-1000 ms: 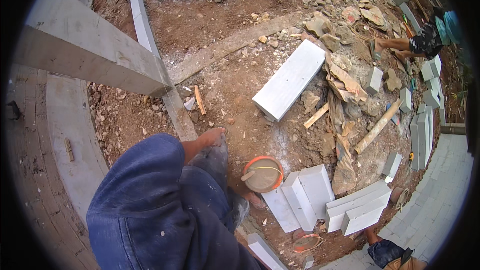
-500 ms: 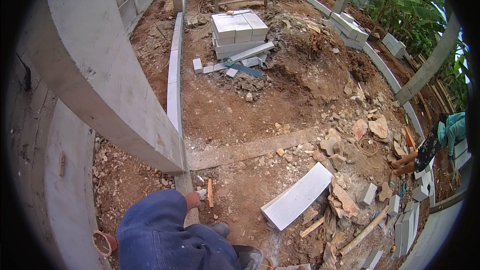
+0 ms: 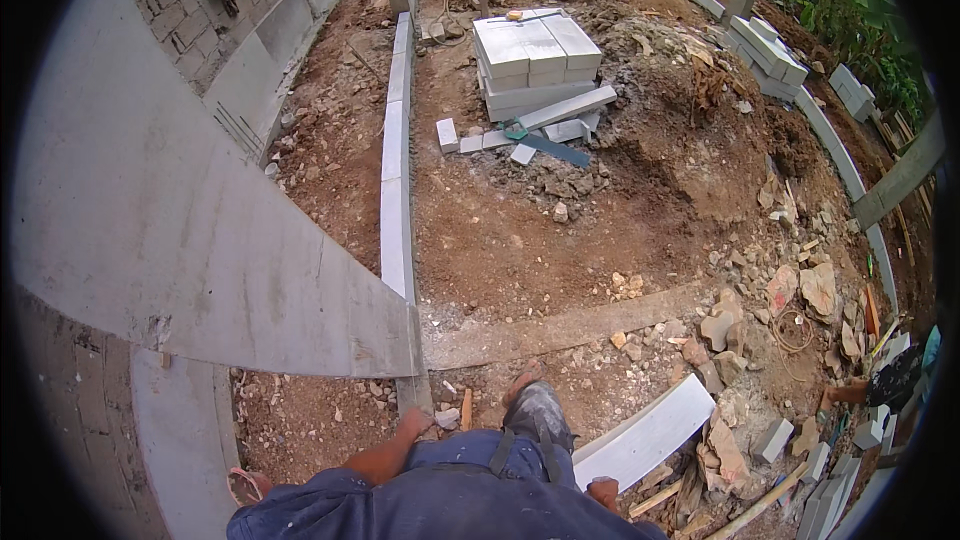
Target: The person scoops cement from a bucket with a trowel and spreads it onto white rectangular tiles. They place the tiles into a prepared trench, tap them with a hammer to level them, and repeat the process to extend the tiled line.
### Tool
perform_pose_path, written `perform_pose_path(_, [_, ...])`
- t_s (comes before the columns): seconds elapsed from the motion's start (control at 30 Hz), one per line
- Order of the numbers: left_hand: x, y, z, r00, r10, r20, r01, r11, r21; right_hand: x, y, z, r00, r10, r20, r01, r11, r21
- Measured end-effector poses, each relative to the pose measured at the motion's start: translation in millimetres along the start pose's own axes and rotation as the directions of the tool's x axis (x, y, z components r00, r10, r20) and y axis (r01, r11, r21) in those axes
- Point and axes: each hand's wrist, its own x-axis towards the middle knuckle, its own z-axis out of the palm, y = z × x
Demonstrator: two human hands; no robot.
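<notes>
1. From my remote view, the left hand (image 3: 413,426) is low at the foot of the concrete column (image 3: 260,270), over the narrow concrete strip (image 3: 412,395) there. A white fragment (image 3: 447,419) lies just to its right; I cannot tell whether they touch, nor whether those fingers are released or grasping.
2. I see the right hand (image 3: 603,490) farther right of the column's foot and nearer the wearer's body, partly covered by the blue jacket (image 3: 470,495). Its fingers look curled in; I cannot tell whether they grasp anything. The long white block (image 3: 650,430) lies right beside it, to the right of the column's foot.
3. The column is smooth grey concrete with sharp edges. The block is pale, flat-faced and rectangular, its edges bent by my lens. A thin wood offcut (image 3: 466,408) lies right of the column's foot, past the fragment.
4. A low course of white blocks (image 3: 395,190) runs away beyond the column's foot, and a flat concrete band (image 3: 560,325) leads off to its right.
5. I see open, crumbly red-brown soil (image 3: 510,250) beyond that band from the column; farther right of the column, jagged rubble (image 3: 725,325) crowds the ground.
</notes>
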Motion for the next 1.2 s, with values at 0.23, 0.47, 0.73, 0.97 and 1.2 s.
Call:
perform_pose_path(0.23, [58, 17, -139, 0.914, -0.296, -0.278, 0.114, 0.844, -0.524, 115, -341, -83, 0.877, -0.416, -0.241, 0.415, 0.908, -0.059])
perform_pose_path(0.47, [199, 128, -151, 0.899, -0.406, -0.162, 0.160, 0.651, -0.742, 207, -583, -67, 0.729, -0.683, -0.034, 0.683, 0.725, 0.093])
perform_pose_path(0.73, [387, 171, -286, 0.950, -0.292, -0.112, 0.169, 0.779, -0.604, 203, -696, 23, 0.935, -0.354, 0.025, 0.354, 0.930, -0.096])
perform_pose_path(0.97, [507, 198, -575, 0.768, -0.441, -0.465, -0.235, 0.483, -0.844, 240, -916, 92, 0.896, -0.369, 0.246, 0.438, 0.822, -0.364])
perform_pose_path(1.2, [585, 211, -594, 0.758, -0.613, -0.221, -0.038, 0.297, -0.954, 358, -1232, 183, 0.665, -0.657, 0.355, 0.725, 0.452, -0.520])
